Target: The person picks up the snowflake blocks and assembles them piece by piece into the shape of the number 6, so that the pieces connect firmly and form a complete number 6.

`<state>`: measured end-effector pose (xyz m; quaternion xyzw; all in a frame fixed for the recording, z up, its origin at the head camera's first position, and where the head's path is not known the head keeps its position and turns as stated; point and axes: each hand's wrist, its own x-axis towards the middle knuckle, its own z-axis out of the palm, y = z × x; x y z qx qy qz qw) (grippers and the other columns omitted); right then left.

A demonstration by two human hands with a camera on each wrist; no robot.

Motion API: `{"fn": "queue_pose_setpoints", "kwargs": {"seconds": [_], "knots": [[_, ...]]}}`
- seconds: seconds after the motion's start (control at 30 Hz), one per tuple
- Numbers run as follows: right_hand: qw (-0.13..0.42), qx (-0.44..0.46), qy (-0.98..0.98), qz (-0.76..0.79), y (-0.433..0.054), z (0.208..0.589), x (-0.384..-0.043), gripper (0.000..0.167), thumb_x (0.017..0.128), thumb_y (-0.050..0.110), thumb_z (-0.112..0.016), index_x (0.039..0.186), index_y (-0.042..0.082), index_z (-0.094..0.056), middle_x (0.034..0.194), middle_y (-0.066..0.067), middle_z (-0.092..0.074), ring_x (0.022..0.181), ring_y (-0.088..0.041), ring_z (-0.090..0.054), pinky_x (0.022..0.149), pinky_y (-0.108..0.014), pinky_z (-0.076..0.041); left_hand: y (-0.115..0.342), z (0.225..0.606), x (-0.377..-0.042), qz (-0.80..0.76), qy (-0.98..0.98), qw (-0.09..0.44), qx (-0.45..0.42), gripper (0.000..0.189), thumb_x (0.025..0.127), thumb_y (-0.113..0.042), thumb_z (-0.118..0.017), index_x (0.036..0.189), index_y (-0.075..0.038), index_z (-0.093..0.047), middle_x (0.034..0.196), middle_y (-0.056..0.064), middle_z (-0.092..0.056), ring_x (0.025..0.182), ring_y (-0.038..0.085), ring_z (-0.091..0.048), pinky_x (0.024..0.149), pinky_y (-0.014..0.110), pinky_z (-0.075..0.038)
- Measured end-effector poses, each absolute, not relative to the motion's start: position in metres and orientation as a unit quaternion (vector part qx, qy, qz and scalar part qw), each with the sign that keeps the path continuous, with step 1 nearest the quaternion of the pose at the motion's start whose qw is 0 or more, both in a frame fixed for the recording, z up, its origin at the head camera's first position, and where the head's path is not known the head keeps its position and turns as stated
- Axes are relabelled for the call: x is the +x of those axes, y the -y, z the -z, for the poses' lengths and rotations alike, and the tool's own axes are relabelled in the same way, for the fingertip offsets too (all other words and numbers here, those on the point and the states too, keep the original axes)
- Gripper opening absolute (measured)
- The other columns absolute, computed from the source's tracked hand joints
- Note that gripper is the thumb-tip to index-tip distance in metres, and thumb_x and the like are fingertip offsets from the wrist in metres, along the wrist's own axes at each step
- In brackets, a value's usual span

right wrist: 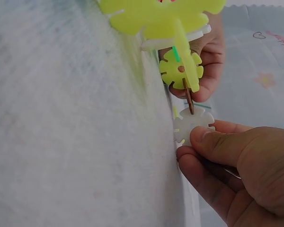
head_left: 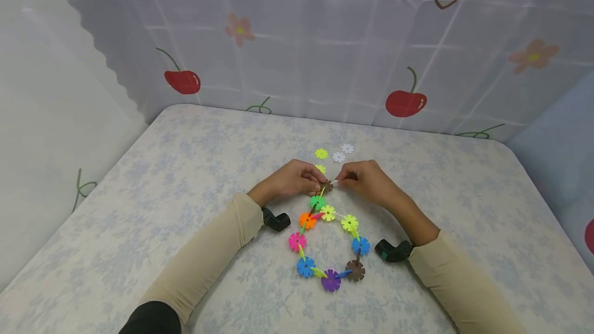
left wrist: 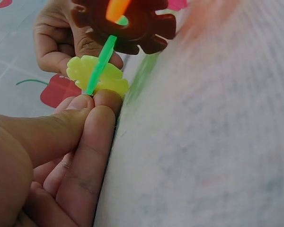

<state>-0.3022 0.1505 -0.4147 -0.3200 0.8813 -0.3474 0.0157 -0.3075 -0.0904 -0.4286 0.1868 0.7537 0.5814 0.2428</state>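
Observation:
A chain of slotted plastic snowflake discs lies on the table, forming a ring with a short tail at its far end. My left hand [head_left: 297, 179] pinches the tail's end at a brown disc [head_left: 328, 186], beside a yellow disc [left wrist: 92, 75] and a green disc [head_left: 317, 202]. Between the thumb and fingers of my right hand [head_left: 371, 182] is a white disc [right wrist: 187, 124]. Its edge meets the edge-on brown disc in the right wrist view; how deep the slots engage I cannot tell. The ring includes an orange disc [head_left: 307, 220] and a purple disc [head_left: 331, 281].
Beyond the hands lie loose discs: a yellow-green disc [head_left: 321, 153], another one [head_left: 320, 169] close to the left fingers, and two white discs [head_left: 339, 157]. A patterned cloth covers the table [head_left: 185, 143]. A printed curtain [head_left: 301, 55] hangs behind its far edge.

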Motion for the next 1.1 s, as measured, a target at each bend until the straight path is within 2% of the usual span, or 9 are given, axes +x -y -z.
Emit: {"fn": "queue_pose_setpoints", "kwargs": {"seconds": [0.4, 0.63, 0.73, 0.83, 0.9, 0.97, 1.1], "knots": [[0.016, -0.325, -0.877, 0.354, -0.148, 0.413, -0.302, 0.011, 0.089, -0.003, -0.075, 0.089, 0.008, -0.077, 0.086, 0.000, -0.074, 0.077, -0.012, -0.067, 0.068, -0.030, -0.054, 0.089, 0.428, -0.308, -0.584, -0.752, 0.240, 0.190, 0.018, 0.098, 0.006, -0.061, 0.114, 0.007, -0.069, 0.105, 0.014, -0.071, 0.092, 0.018, -0.070, 0.083, 0.034, -0.057], [0.029, -0.318, -0.881, 0.348, -0.151, 0.411, -0.301, 0.008, 0.090, 0.001, -0.076, 0.091, 0.009, -0.077, 0.089, -0.001, -0.074, 0.081, -0.013, -0.068, 0.074, -0.034, -0.055, 0.090, 0.429, -0.308, -0.568, -0.760, 0.242, 0.203, 0.015, 0.098, 0.004, -0.062, 0.112, 0.005, -0.069, 0.103, 0.013, -0.070, 0.092, 0.020, -0.069, 0.082, 0.033, -0.057], [0.046, -0.323, -0.881, 0.344, -0.157, 0.411, -0.303, 0.012, 0.091, -0.001, -0.074, 0.100, 0.009, -0.075, 0.098, -0.003, -0.074, 0.090, -0.019, -0.069, 0.081, -0.040, -0.056, 0.093, 0.430, -0.310, -0.551, -0.766, 0.238, 0.231, 0.015, 0.100, 0.001, -0.061, 0.113, 0.002, -0.068, 0.103, 0.011, -0.069, 0.093, 0.021, -0.067, 0.084, 0.032, -0.055], [0.047, -0.328, -0.886, 0.325, -0.163, 0.412, -0.306, 0.028, 0.094, -0.004, -0.068, 0.120, 0.005, -0.070, 0.112, -0.008, -0.070, 0.102, -0.027, -0.066, 0.088, -0.047, -0.053, 0.095, 0.431, -0.312, -0.538, -0.770, 0.237, 0.248, 0.016, 0.101, -0.002, -0.059, 0.114, 0.000, -0.068, 0.104, 0.010, -0.069, 0.092, 0.022, -0.066, 0.084, 0.032, -0.054], [0.044, -0.322, -0.898, 0.297, -0.167, 0.414, -0.309, 0.041, 0.096, -0.001, -0.065, 0.137, 0.004, -0.061, 0.119, -0.013, -0.064, 0.107, -0.030, -0.059, 0.092, -0.048, -0.048, 0.096, 0.431, -0.312, -0.540, -0.767, 0.245, 0.247, 0.016, 0.102, -0.002, -0.058, 0.115, 0.000, -0.067, 0.104, 0.011, -0.069, 0.091, 0.022, -0.067, 0.083, 0.033, -0.055], [0.043, -0.307, -0.913, 0.264, -0.170, 0.416, -0.311, 0.052, 0.099, 0.005, -0.063, 0.149, 0.005, -0.049, 0.120, -0.016, -0.056, 0.107, -0.032, -0.049, 0.090, -0.047, -0.043, 0.096, 0.431, -0.312, -0.543, -0.763, 0.252, 0.242, 0.017, 0.103, -0.003, -0.057, 0.115, 0.000, -0.067, 0.104, 0.012, -0.069, 0.089, 0.023, -0.067, 0.081, 0.034, -0.056], [0.059, -0.267, -0.938, 0.212, -0.173, 0.420, -0.313, 0.056, 0.103, 0.020, -0.060, 0.156, 0.012, -0.042, 0.114, -0.015, -0.044, 0.101, -0.031, -0.036, 0.080, -0.044, -0.035, 0.095, 0.432, -0.312, -0.553, -0.758, 0.258, 0.231, 0.018, 0.104, -0.004, -0.056, 0.119, -0.001, -0.066, 0.103, 0.013, -0.068, 0.087, 0.023, -0.067, 0.079, 0.034, -0.057]]}}
